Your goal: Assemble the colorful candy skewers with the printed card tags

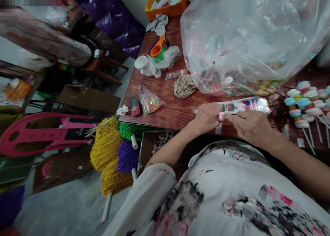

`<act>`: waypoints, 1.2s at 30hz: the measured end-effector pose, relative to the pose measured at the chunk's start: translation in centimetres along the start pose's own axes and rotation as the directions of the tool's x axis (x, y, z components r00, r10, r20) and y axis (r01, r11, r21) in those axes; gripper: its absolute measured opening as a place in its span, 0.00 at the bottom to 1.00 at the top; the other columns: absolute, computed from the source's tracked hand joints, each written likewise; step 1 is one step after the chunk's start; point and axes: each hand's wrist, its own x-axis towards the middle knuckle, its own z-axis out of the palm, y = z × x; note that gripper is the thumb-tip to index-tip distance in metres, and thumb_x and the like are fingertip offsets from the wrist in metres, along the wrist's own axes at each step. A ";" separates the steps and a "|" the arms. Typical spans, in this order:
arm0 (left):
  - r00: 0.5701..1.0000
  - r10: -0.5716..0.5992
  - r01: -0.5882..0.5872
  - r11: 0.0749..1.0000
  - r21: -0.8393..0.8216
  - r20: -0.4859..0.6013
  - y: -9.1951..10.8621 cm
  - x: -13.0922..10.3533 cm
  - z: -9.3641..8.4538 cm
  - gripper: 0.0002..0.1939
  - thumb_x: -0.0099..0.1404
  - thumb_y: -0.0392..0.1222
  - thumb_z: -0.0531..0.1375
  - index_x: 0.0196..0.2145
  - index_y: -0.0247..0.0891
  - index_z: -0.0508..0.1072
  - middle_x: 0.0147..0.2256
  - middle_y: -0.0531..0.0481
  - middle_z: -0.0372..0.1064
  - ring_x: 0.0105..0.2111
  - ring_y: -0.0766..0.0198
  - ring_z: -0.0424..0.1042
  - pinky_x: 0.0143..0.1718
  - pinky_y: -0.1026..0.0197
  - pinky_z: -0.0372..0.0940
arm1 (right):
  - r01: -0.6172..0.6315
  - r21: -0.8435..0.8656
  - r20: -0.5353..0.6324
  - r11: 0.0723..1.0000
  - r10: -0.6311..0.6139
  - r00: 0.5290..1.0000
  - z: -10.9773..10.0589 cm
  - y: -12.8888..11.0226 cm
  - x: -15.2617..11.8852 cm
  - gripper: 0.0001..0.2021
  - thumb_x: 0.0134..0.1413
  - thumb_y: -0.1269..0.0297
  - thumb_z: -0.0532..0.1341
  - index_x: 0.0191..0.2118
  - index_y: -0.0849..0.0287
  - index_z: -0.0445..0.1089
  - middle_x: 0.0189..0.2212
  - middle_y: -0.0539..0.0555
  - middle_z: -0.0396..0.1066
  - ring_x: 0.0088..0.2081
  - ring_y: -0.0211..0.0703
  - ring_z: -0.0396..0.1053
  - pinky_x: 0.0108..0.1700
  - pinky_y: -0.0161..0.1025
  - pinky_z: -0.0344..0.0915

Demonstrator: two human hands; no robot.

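Note:
My left hand (207, 119) is closed at the table's front edge, with a small rounded pink piece with dark blue on it (221, 116) at its fingertips. From the right, my right hand (251, 127) meets it, its index finger reaching to the pink piece and the other fingers curled under. What the right fingers hold, if anything, is hidden. Just behind both hands lies a stack of printed clear and silver bags (242, 106). Brown shiny twist ties (278, 109) spread at the stack's right end.
Marshmallow-like skewers (304, 102) lie at the right. A large clear plastic bag (247, 40) covers the back. A brown cloth (184, 86), a candy bag (151, 102) and a white cup (141, 62) stand left. Cord bundles (108, 143) and a pink chair (36, 133) are beside the table.

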 end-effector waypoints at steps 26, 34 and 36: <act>0.847 0.217 0.416 0.300 -0.859 0.486 1.3 0.1 -1.8 0.24 0.47 0.52 0.70 0.35 0.35 0.69 0.21 0.61 0.54 0.20 0.73 0.57 0.20 0.68 0.59 | 0.192 0.425 0.041 0.885 -0.231 0.972 -2.7 5.9 1.9 0.11 0.58 0.72 0.56 0.37 0.57 0.76 0.30 0.52 0.77 0.31 0.40 0.73 0.34 0.37 0.64; 0.650 0.472 0.482 0.348 -0.804 0.595 1.1 0.5 -1.1 0.26 0.43 0.51 0.73 0.18 0.36 0.58 0.15 0.60 0.54 0.15 0.74 0.56 0.14 0.69 0.57 | -0.010 0.558 0.318 0.830 -0.203 0.926 -3.3 6.6 3.7 0.09 0.57 0.65 0.59 0.34 0.57 0.78 0.25 0.49 0.76 0.25 0.36 0.69 0.29 0.34 0.58; 0.609 0.537 0.505 0.306 -0.807 0.584 1.0 0.5 -1.3 0.25 0.40 0.47 0.74 0.19 0.36 0.60 0.15 0.60 0.57 0.14 0.74 0.57 0.13 0.69 0.55 | 0.017 0.600 0.305 0.800 -0.249 0.919 -3.5 6.6 4.1 0.09 0.58 0.66 0.58 0.35 0.57 0.78 0.27 0.49 0.77 0.27 0.37 0.71 0.31 0.34 0.60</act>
